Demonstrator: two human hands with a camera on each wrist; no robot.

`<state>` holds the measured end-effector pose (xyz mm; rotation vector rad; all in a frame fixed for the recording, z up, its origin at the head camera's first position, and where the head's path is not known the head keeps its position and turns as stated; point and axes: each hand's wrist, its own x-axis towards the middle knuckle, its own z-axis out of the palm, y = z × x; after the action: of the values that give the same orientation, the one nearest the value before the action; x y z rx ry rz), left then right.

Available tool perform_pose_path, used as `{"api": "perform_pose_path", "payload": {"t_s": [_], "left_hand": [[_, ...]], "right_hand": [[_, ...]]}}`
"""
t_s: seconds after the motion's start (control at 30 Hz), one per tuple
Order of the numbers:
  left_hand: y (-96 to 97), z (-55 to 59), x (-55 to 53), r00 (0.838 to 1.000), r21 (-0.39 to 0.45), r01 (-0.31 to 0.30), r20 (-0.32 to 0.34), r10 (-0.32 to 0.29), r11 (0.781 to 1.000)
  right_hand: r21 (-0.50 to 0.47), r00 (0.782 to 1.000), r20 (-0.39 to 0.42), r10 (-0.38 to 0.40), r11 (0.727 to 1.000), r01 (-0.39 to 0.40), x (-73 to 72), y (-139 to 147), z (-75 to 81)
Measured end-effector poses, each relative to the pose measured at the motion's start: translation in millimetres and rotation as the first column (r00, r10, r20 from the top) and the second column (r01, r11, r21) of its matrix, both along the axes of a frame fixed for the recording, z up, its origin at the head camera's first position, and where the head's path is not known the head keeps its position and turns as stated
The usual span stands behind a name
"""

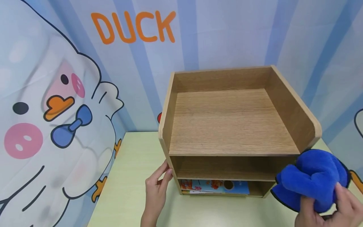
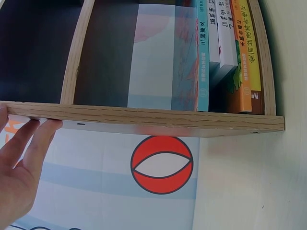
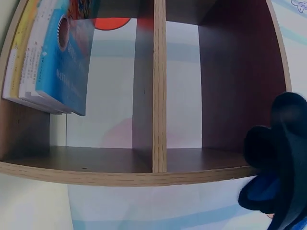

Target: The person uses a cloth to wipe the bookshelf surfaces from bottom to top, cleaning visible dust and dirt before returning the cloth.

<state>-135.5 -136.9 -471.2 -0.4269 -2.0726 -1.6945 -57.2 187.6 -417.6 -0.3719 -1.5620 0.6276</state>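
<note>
My right hand (image 1: 337, 209) pinches a folded blue plush cloth (image 1: 317, 183) with black edging between thumb and fingers. The cloth bunches up against the front right side of a small wooden shelf (image 1: 229, 123). In the right wrist view the cloth (image 3: 283, 158), dark there, overlaps the end of the shelf's side panel (image 3: 206, 176). On the other side, my left hand (image 1: 157, 187) touches the left panel near its front edge. The left wrist view shows the left fingers (image 2: 36, 146) nearly straight against that panel's outer face (image 2: 144, 127).
Several thin books (image 1: 215, 186) lie flat in the shelf's bottom compartment. The shelf stands on a pale yellow-green table (image 1: 133, 154). Behind it hangs a blue striped backdrop (image 1: 224, 34) with a duck picture (image 1: 56, 94) at the left.
</note>
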Motion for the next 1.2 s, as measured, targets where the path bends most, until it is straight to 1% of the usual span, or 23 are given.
{"api": "perform_pose_path", "payload": {"t_s": [0.03, 0.07, 0.13, 0.2, 0.27, 0.33, 0.43, 0.53, 0.6, 0.77, 0.8, 0.93, 1.1, 1.2], "left_hand": [[-0.1, -0.1, 0.1, 1.0, 0.001, 0.002, -0.005, -0.002, 1.0], [0.0, -0.4, 0.0, 1.0, 0.003, 0.004, -0.012, -0.004, 1.0], [0.3, -0.8, -0.3, 1.0, 0.007, 0.012, -0.028, -0.012, 1.0], [0.8, -1.3, -0.7, 0.999, 0.011, 0.018, -0.036, -0.017, 1.0], [1.3, -1.7, -1.2, 0.999, 0.013, 0.024, -0.043, -0.023, 1.0], [1.6, -1.6, -1.7, 0.999, 0.01, 0.026, -0.039, -0.026, 1.0], [1.6, -1.2, -2.1, 0.999, 0.006, 0.027, -0.032, -0.027, 1.0], [0.9, -0.8, -1.9, 0.999, 0.002, 0.022, -0.027, -0.022, 1.0], [0.2, -0.9, -1.6, 0.999, 0.0, 0.02, -0.031, -0.02, 1.0], [-0.8, -0.6, -1.4, 0.999, -0.004, 0.019, -0.033, -0.019, 1.0], [-0.8, -0.4, -1.5, 0.999, -0.004, 0.017, -0.032, -0.017, 1.0], [-0.9, -0.5, -1.3, 0.999, -0.005, 0.007, -0.032, -0.007, 1.0], [-0.8, 0.1, -1.1, 1.0, -0.008, 0.002, -0.025, -0.002, 1.0], [-0.5, 0.6, -0.8, 1.0, -0.004, 0.007, -0.026, -0.007, 1.0]], "right_hand": [[0.009, 0.999, 0.037, -0.015, 1.0, 0.015, -1.0, -3, 1.1], [0.031, 1.0, 0.028, 0.011, 0.999, -0.012, -4.1, -3, 2.4], [0.095, 0.998, -0.013, 0.069, 0.993, -0.068, -12.8, -5, 3.7], [0.152, 0.99, -0.072, 0.12, 0.982, -0.108, -22.5, -9, 5.3], [0.184, 0.98, -0.115, 0.163, 0.973, -0.14, -29.6, -14, 7.5], [0.196, 0.974, -0.133, 0.185, 0.968, -0.157, -33.4, -18, 9.4], [0.19, 0.968, -0.161, 0.191, 0.969, -0.16, -35.6, -23, 12.0], [0.193, 0.966, -0.16, 0.205, 0.966, -0.173, -36.7, -25, 12.2], [0.202, 0.963, -0.153, 0.221, 0.961, -0.189, -37.3, -26, 10.8], [0.236, 0.96, -0.102, 0.26, 0.944, -0.23, -37.8, -27, 4.8], [0.244, 0.958, -0.105, 0.268, 0.941, -0.237, -38.5, -28, 4.3], [0.29, 0.942, -0.138, 0.305, 0.922, -0.256, -43.0, -35, 4.7], [0.379, 0.92, -0.191, 0.344, 0.89, -0.254, -49.3, -49, 8.1], [0.423, 0.909, -0.2, 0.366, 0.869, -0.257, -51.7, -57, 10.2]]}}
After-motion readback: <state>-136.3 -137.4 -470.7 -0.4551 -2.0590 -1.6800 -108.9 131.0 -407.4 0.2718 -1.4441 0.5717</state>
